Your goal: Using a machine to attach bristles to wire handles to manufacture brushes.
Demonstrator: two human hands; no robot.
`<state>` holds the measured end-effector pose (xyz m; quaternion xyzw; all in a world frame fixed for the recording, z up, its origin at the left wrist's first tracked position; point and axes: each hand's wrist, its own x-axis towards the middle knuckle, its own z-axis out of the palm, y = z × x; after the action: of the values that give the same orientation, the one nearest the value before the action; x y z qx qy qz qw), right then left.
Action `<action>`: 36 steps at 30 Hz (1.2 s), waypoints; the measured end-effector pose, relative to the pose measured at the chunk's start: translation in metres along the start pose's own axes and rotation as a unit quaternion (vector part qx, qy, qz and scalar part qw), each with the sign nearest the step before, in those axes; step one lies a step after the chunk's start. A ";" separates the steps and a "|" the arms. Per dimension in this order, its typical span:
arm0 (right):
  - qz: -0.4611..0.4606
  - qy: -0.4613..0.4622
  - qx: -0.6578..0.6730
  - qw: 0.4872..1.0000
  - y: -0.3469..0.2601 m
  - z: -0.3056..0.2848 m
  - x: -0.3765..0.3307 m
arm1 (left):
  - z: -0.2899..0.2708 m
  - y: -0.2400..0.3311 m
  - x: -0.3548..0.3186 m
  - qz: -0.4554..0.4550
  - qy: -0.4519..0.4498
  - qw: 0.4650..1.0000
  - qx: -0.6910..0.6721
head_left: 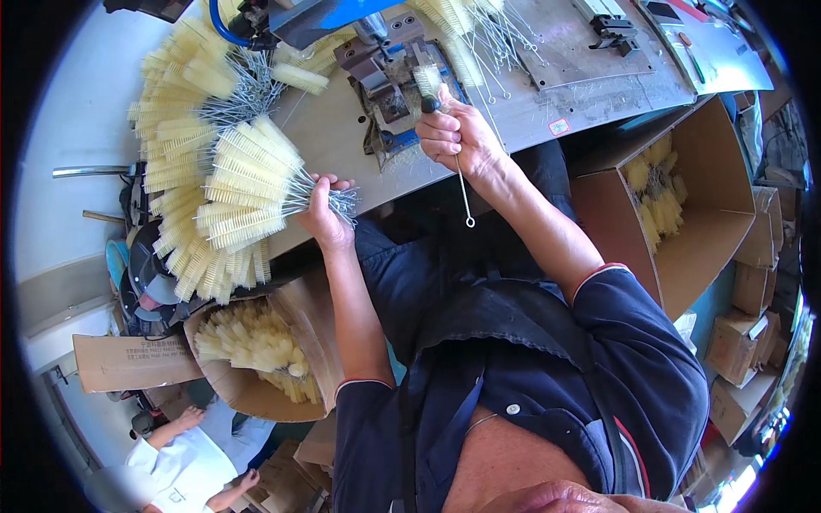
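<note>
My left hand (327,215) is closed round the wire handles of a bunch of pale yellow bottle brushes (248,184), whose bristle heads fan out to the left. In my closed right hand (462,137) is a single bottle brush (464,190); its twisted wire stem hangs below the fist and ends in a small loop. Bristles show above that fist, close to a metal clamping machine (389,81) on the bench. A black knob (429,103) lies against the right fingers; whether they grip it too, I cannot tell.
A large heap of brushes (184,111) covers the bench's left part, and more brushes (487,38) lie behind the machine. Cardboard boxes with brushes stand below left (312,329) and right (718,214) of the bench (547,107). A person in white (184,466) is at lower left.
</note>
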<state>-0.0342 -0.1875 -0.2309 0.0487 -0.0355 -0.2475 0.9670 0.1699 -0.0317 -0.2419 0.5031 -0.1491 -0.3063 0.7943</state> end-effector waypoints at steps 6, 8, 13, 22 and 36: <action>-0.077 0.195 -0.245 0.947 0.009 0.024 -0.003 | 0.027 0.008 -0.046 -0.104 0.028 0.993 -0.053; -0.128 0.236 -0.298 0.916 0.014 0.023 -0.002 | 0.037 0.005 -0.077 -0.133 0.004 0.990 -0.041; -0.130 0.217 -0.250 0.935 0.016 0.012 0.002 | 0.070 0.007 -0.131 -0.184 -0.059 0.981 -0.011; -0.044 0.220 -0.236 0.945 0.006 0.018 0.002 | 0.090 0.007 -0.131 -0.239 -0.126 0.961 -0.058; -0.228 0.365 -0.542 0.722 0.032 0.029 0.000 | 0.093 -0.016 -0.132 -0.199 -0.106 0.974 -0.008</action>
<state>-0.0218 -0.1622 -0.1984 -0.3901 0.4725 -0.4003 0.6814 0.0128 -0.0185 -0.2051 0.4814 -0.1268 -0.5104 0.7011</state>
